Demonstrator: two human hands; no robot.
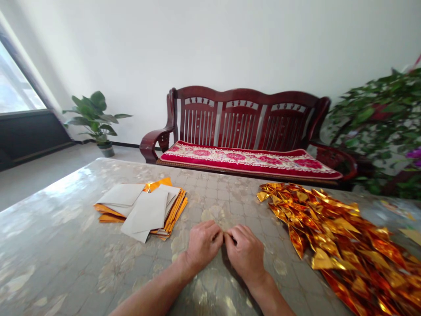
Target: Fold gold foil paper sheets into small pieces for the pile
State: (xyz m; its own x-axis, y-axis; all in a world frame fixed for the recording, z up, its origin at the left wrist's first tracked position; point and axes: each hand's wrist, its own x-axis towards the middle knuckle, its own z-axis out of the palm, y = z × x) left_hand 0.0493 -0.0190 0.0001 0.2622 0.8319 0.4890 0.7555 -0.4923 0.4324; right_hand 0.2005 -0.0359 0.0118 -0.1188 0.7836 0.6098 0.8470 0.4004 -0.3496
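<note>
Over the middle of the table, my left hand [205,242] and my right hand [245,251] meet knuckle to knuckle, fingers curled in a pinch. Between the fingertips a tiny tan-gold bit of paper [225,234] shows; the fingers hide the rest of it. Left of my left hand lies a loose stack of paper sheets [148,213], pale grey sides up, with shiny orange-gold foil along the edges. To the right of my right hand spreads a large heap of folded gold foil papers [329,237], pointed and crumpled in shape.
A patterned cover lies on the table [66,250]. Beyond its far edge stands a dark red wooden bench [240,118] with a red floral cushion [250,161]. A potted plant [98,118] stands far left, leafy greenery [381,123] on the right. Clear plastic [391,213] lies behind the heap.
</note>
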